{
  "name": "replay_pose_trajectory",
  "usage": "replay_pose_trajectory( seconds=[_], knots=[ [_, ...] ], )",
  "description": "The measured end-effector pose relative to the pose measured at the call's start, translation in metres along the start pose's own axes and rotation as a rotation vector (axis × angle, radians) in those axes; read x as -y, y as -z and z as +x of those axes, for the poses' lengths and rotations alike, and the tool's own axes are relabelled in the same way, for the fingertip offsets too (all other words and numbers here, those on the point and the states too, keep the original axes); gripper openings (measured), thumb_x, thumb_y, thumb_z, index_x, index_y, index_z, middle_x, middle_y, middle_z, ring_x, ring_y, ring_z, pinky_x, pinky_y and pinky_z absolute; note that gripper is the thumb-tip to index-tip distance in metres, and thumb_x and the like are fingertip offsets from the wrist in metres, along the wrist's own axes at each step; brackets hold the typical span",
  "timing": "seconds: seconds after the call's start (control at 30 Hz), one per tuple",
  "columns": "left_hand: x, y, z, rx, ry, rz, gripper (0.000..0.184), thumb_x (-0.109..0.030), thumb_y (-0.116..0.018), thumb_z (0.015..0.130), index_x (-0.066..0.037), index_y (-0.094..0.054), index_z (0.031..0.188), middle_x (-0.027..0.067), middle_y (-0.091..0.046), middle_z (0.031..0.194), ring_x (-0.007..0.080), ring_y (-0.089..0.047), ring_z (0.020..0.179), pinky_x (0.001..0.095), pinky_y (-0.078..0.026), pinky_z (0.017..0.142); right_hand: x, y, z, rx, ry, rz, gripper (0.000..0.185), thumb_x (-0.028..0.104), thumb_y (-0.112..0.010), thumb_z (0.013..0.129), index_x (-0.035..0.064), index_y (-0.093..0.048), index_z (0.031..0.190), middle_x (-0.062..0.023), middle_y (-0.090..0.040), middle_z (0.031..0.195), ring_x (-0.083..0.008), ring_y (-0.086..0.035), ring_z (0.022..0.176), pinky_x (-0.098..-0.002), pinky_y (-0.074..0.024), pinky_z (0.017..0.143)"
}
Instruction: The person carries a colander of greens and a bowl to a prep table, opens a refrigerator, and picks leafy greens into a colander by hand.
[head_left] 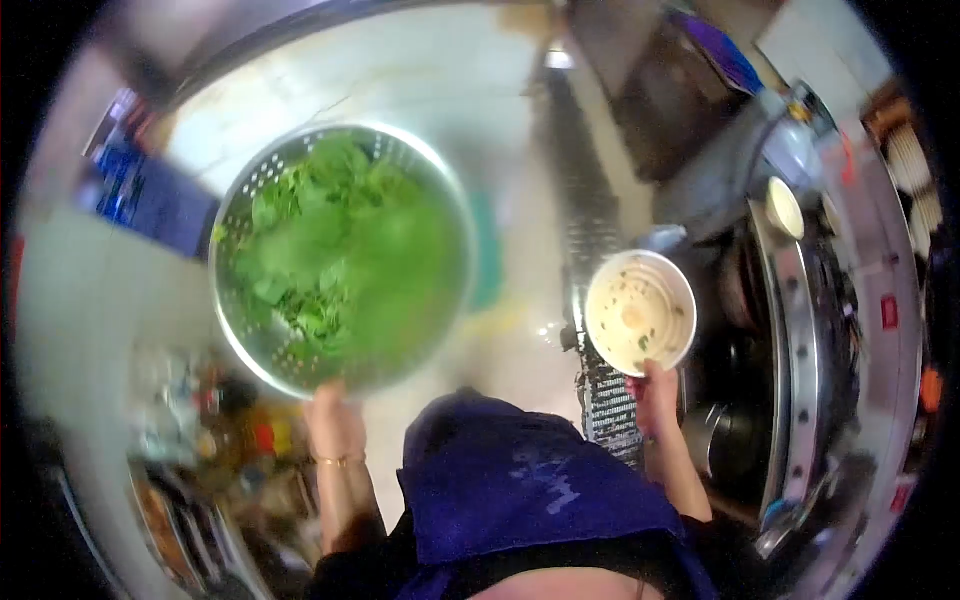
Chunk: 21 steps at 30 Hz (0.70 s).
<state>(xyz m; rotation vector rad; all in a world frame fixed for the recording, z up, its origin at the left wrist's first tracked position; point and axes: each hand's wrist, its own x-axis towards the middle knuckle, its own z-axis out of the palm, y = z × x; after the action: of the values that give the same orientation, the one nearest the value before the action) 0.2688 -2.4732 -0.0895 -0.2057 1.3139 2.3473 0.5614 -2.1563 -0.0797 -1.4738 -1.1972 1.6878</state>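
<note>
My left hand (335,420) grips the near rim of a large metal colander (452,170) with a perforated wall. Leafy greens (340,250) fill much of it, partly smeared by motion. On the right, my right hand (657,398) is closed on the near edge of a round white bowl (686,300). Dark specks and a bit of green cling to the bowl's pale inside. Both vessels are held up in front of me, apart from each other, with my thumb showing on the bowl's rim.
A dark floor grate (612,410) runs along the pale floor (500,370) below the bowl. To the right stands a metal stove counter (797,370) with a small white bowl (785,208) on its edge. Cluttered goods (250,440) lie at lower left, and a blue crate (150,195) at upper left.
</note>
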Motion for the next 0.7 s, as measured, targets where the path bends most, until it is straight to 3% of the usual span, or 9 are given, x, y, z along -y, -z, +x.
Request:
replay_pose_trajectory(
  seconds=[0.1,0.2,0.27,0.33,0.43,0.53,0.63,0.67,0.7],
  knots=[
    [0.002,0.010,0.011,-0.080,0.151,0.167,0.062,-0.005,-0.061,0.069,-0.004,-0.039,0.127,0.0121,-0.050,0.116,0.0301,-0.053,0.104,0.0479,-0.047,0.088,0.006,-0.038,-0.018,-0.088,0.092,0.124,0.038,0.011,-0.050,0.080,-0.0055,-0.044,0.114,-0.0129,-0.058,0.090,-0.0172,-0.054,0.064,-0.0294,-0.0468,0.052],
    [0.023,0.018,0.031,0.110,0.173,0.200,0.056,-0.001,-0.060,0.068,-0.002,-0.042,0.122,0.0113,-0.052,0.111,0.0284,-0.054,0.099,0.0459,-0.048,0.086,-0.012,-0.049,-0.017,-0.161,0.138,0.270,0.040,0.012,-0.051,0.078,-0.0062,-0.046,0.113,-0.0125,-0.059,0.095,-0.0188,-0.058,0.076,-0.0311,-0.0489,0.059],
    [0.039,-0.003,0.054,0.314,0.133,0.630,0.054,0.003,-0.058,0.068,-0.001,-0.043,0.120,0.0122,-0.053,0.109,0.0265,-0.056,0.097,0.0451,-0.048,0.086,0.021,-0.061,-0.008,-0.217,0.187,0.369,0.040,0.011,-0.050,0.078,-0.0069,-0.046,0.114,-0.0133,-0.059,0.099,-0.0201,-0.060,0.083,-0.0321,-0.0502,0.062],
    [0.037,-0.034,0.068,0.367,0.325,0.443,0.049,0.005,-0.055,0.070,0.001,-0.045,0.117,0.0141,-0.055,0.106,0.0251,-0.057,0.097,0.0436,-0.051,0.083,0.046,-0.084,-0.014,-0.282,0.310,0.447,0.044,0.011,-0.049,0.077,-0.0071,-0.046,0.117,-0.0150,-0.058,0.105,-0.0249,-0.060,0.092,-0.0356,-0.0508,0.075],
    [0.036,-0.023,0.106,0.598,0.519,0.219,0.040,0.006,-0.057,0.070,-0.001,-0.051,0.109,0.0048,-0.057,0.089,0.0143,-0.056,0.074,0.0267,-0.047,0.063,0.062,-0.129,-0.058,-0.344,0.370,0.446,0.049,0.009,-0.048,0.078,-0.0050,-0.042,0.125,-0.0169,-0.056,0.111,-0.0270,-0.058,0.099,-0.0366,-0.0500,0.082],
    [0.021,-0.016,0.129,0.619,0.765,0.186,0.031,0.006,-0.056,0.073,0.000,-0.053,0.104,0.0065,-0.058,0.090,0.0166,-0.058,0.074,0.0281,-0.048,0.062,0.041,-0.141,-0.087,-0.439,0.327,0.385,0.053,0.012,-0.048,0.078,-0.0037,-0.039,0.128,-0.0166,-0.055,0.115,-0.0266,-0.058,0.101,-0.0360,-0.0500,0.083],
    [-0.008,-0.057,0.151,0.571,0.797,0.156,0.037,0.003,-0.050,0.077,0.002,-0.047,0.114,0.0150,-0.057,0.104,0.0288,-0.060,0.090,0.0437,-0.053,0.074,0.054,-0.155,-0.092,-0.538,0.287,0.318,0.056,0.017,-0.050,0.077,-0.0040,-0.040,0.127,-0.0135,-0.059,0.108,-0.0214,-0.062,0.087,-0.0289,-0.0513,0.065],
    [0.001,-0.065,0.125,0.551,0.765,0.161,0.040,0.001,-0.048,0.079,0.003,-0.044,0.118,0.0177,-0.055,0.109,0.0327,-0.059,0.096,0.0496,-0.053,0.079,0.046,-0.128,-0.088,-0.465,0.261,0.396,0.052,0.009,-0.047,0.079,-0.0012,-0.037,0.129,-0.0157,-0.056,0.111,-0.0246,-0.059,0.096,-0.0362,-0.0519,0.079],
    [-0.008,-0.083,0.118,0.540,0.749,0.159,0.039,-0.002,-0.048,0.081,0.003,-0.044,0.119,0.0190,-0.054,0.113,0.0327,-0.059,0.096,0.0512,-0.053,0.077,0.039,-0.112,-0.078,-0.428,0.216,0.357,0.048,0.009,-0.048,0.079,-0.0001,-0.040,0.125,-0.0138,-0.058,0.104,-0.0211,-0.060,0.086,-0.0334,-0.0514,0.070]
  ],
)
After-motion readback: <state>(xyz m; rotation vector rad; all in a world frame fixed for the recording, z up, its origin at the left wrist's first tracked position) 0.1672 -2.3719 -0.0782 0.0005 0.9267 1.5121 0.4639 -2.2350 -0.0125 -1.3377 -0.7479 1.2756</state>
